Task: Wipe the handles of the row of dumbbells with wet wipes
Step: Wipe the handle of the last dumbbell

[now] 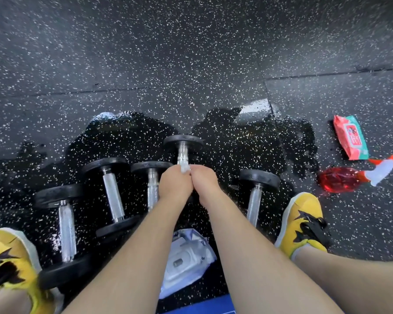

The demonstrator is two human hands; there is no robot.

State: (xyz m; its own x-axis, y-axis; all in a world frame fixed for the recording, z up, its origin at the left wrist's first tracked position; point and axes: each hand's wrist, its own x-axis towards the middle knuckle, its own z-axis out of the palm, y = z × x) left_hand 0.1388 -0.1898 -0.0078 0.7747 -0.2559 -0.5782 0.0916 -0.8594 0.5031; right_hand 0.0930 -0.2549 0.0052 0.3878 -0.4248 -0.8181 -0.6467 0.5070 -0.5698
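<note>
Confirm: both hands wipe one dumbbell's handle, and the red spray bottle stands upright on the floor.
Wrong: the head view shows the red spray bottle lying on its side. The left hand and right hand do wipe one dumbbell's handle.

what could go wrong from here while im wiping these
1. The wet floor is glossy and the right shoe stands at its edge, so slipping is possible.
2. The left hand and right hand both grip the wipe on one dumbbell; its round heads might let it roll and pinch fingers.
3. The spray bottle lies on its side and may leak.
</note>
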